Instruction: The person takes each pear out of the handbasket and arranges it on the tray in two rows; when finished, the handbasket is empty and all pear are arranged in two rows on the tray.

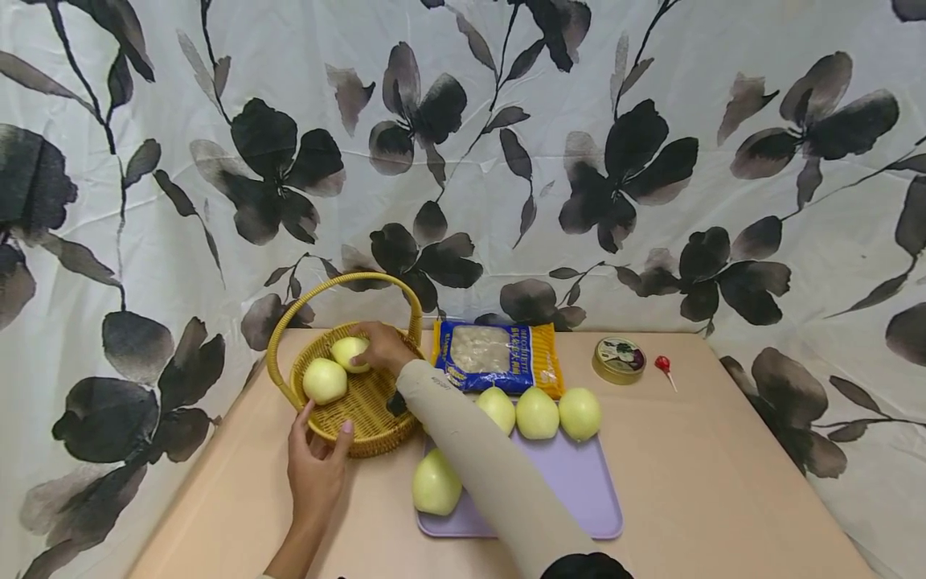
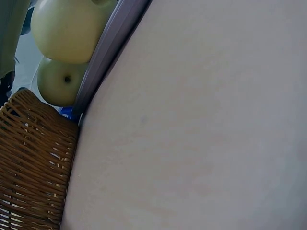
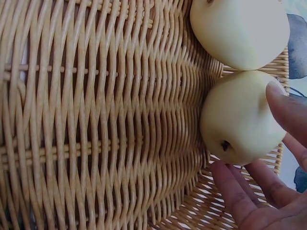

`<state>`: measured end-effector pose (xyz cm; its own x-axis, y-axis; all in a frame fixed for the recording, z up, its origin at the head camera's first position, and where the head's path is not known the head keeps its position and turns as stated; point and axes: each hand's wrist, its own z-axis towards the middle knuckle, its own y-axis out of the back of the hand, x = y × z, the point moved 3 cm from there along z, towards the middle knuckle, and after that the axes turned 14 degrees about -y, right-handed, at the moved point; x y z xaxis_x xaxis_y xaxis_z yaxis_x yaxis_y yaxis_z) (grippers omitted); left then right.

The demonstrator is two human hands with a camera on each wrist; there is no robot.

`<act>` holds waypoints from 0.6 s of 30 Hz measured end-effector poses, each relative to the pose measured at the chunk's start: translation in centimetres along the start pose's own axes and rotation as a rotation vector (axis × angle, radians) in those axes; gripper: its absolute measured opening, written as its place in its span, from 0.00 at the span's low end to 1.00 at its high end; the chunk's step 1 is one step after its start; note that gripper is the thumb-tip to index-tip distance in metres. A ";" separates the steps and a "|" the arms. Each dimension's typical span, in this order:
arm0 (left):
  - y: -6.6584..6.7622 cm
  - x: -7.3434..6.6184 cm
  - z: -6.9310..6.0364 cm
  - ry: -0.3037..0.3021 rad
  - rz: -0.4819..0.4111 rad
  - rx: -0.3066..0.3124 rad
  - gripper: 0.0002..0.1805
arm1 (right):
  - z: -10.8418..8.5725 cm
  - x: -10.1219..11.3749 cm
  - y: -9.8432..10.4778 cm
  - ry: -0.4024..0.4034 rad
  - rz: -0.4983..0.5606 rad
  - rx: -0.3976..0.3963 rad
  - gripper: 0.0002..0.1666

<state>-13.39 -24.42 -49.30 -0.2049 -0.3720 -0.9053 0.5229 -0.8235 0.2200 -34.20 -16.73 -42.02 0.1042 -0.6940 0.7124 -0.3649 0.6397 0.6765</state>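
Observation:
In the head view a yellow wicker basket (image 1: 376, 410) with a tall handle stands at the left of the table. Two pale yellow-green pears lie inside, the nearer pear (image 1: 325, 381) touching the farther pear (image 1: 349, 354). My right hand (image 1: 383, 346) reaches in and holds the farther one; thumb and fingers (image 3: 235, 191) are around it in the right wrist view. My left hand (image 1: 316, 466) touches the basket's near outer side, thumb and fingers spread along it. The left wrist view shows the basket's wall (image 2: 36, 163), but not that hand.
A purple tray (image 1: 579, 498) bears several pears (image 1: 538, 414), partly hidden by my right sleeve. One pear (image 1: 437, 482) sits at its left edge. Behind lie a blue-and-yellow food packet (image 1: 499, 358), a round tin (image 1: 619, 359) and a red lollipop (image 1: 663, 364). A flowered cloth (image 1: 506, 201) hangs at the back.

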 end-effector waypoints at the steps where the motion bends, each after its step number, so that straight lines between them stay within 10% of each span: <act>1: 0.0 0.0 0.0 -0.001 -0.002 -0.001 0.45 | 0.1 0.0 -0.1 -0.002 -0.007 0.000 0.34; 18: 0.0 0.0 -0.1 0.001 0.013 -0.015 0.46 | 0.6 -0.7 -0.1 0.007 -0.035 0.025 0.33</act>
<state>-13.36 -24.37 -49.38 -0.1975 -0.3822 -0.9027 0.5381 -0.8120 0.2261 -34.82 -16.55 -42.69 0.1234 -0.7132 0.6900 -0.3836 0.6070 0.6960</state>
